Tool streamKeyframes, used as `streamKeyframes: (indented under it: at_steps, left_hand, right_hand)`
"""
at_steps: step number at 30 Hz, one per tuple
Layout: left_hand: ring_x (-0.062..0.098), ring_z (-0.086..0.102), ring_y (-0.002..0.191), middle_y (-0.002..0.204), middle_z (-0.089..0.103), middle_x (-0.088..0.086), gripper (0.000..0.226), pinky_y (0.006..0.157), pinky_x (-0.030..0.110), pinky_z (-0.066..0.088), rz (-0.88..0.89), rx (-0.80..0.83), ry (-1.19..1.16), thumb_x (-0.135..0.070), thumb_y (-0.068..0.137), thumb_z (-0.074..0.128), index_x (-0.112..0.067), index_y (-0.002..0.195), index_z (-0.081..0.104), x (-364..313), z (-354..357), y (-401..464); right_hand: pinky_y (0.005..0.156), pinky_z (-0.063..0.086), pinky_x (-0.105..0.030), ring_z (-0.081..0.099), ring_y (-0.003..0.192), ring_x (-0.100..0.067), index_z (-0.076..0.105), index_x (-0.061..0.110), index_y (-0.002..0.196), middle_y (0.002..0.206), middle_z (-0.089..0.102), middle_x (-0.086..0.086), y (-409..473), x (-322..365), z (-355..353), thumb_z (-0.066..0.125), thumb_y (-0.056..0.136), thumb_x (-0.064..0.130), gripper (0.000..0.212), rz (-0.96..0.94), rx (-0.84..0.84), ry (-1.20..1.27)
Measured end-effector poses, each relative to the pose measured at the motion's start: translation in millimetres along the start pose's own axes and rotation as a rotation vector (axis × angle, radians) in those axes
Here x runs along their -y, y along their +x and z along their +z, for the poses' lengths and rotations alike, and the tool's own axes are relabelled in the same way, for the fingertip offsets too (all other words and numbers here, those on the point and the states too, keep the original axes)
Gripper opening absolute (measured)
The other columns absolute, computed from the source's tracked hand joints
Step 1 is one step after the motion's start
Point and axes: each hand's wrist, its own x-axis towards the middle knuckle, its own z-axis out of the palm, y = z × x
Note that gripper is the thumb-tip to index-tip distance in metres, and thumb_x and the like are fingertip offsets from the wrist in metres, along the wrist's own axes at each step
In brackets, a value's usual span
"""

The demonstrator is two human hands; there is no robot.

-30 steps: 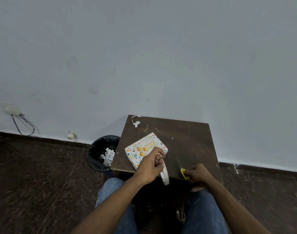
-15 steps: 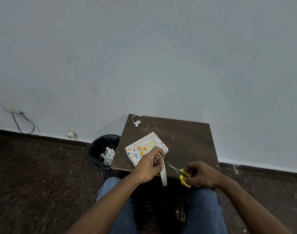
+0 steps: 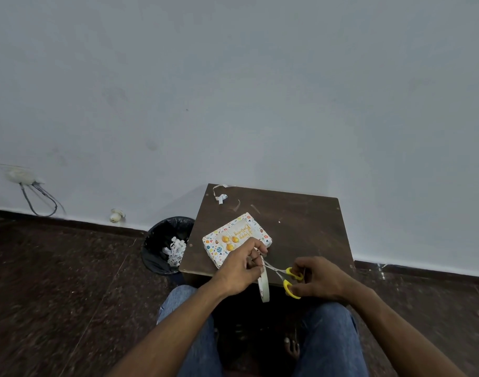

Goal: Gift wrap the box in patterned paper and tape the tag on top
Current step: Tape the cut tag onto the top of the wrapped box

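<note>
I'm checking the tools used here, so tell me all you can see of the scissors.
The scissors are small, with yellow loop handles that look plastic and slim silvery blades. The right hand grips them, fingers through the handles. The blades are parted and point toward the left hand, around a strip pulled from the tape roll that hand holds. They are held in the air at the table's near edge.

left hand (image 3: 239,268): fingers pinching tape | right hand (image 3: 318,278): fingers curled through scissor handles
</note>
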Motion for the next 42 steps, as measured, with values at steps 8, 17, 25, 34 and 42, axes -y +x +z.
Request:
streamKeyframes:
  at_steps: [8, 17, 25, 34, 42]
  left_hand:
    - [0.01, 0.058, 0.07, 0.079, 0.061, -0.003, 0.039, 0.066, 0.022, 0.048, 0.008, -0.004, -0.019, 0.001, 0.083, 0.065, -0.033, 0.1, 0.054, -1.6, 2.4, 0.7]
    - [0.009, 0.057, 0.071, 0.08, 0.06, 0.001, 0.04, 0.067, 0.024, 0.049, 0.004, -0.008, -0.025, 0.002, 0.083, 0.066, -0.032, 0.1, 0.054, -0.1, 4.9, -0.7]
    - [0.01, 0.058, 0.071, 0.078, 0.06, -0.002, 0.04, 0.067, 0.029, 0.05, -0.02, -0.012, -0.021, 0.004, 0.084, 0.063, -0.03, 0.102, 0.053, -0.2, 6.3, -1.5]
    - [0.014, 0.062, 0.075, 0.079, 0.062, -0.002, 0.04, 0.071, 0.033, 0.054, -0.028, -0.014, -0.099, 0.004, 0.084, 0.065, -0.029, 0.103, 0.053, -1.7, 5.8, -2.3]
    - [0.004, 0.057, 0.066, 0.075, 0.06, -0.007, 0.04, 0.063, 0.02, 0.049, -0.037, -0.054, -0.138, 0.008, 0.084, 0.062, -0.025, 0.104, 0.053, -4.6, 2.4, -3.8]
  right_hand:
    - [0.066, 0.046, -0.032, 0.051, 0.069, -0.006, 0.054, 0.031, 0.078, 0.077, 0.056, 0.008, 2.1, -1.1, 1.4, 0.073, 0.08, 0.046, 0.024, -0.008, -0.026, -0.057]
    - [0.062, 0.043, -0.032, 0.049, 0.063, -0.004, 0.052, 0.029, 0.07, 0.07, 0.054, 0.009, -1.1, -3.8, 0.8, 0.07, 0.075, 0.049, 0.028, -0.022, -0.044, 0.003]
    - [0.067, 0.047, -0.037, 0.049, 0.066, -0.004, 0.053, 0.029, 0.074, 0.076, 0.056, 0.008, -2.5, -2.4, 3.8, 0.07, 0.067, 0.052, 0.029, -0.036, 0.005, 0.055]
    - [0.064, 0.044, -0.031, 0.05, 0.069, -0.005, 0.06, 0.013, 0.082, 0.081, 0.059, -0.007, -4.0, -6.8, 8.9, 0.07, 0.069, 0.053, 0.043, -0.022, 0.082, 0.181]
    - [0.066, 0.047, -0.033, 0.058, 0.07, -0.008, 0.057, 0.024, 0.074, 0.078, 0.063, 0.004, -8.2, -34.2, 22.0, 0.061, 0.075, 0.066, 0.042, 0.232, -0.103, -0.024]
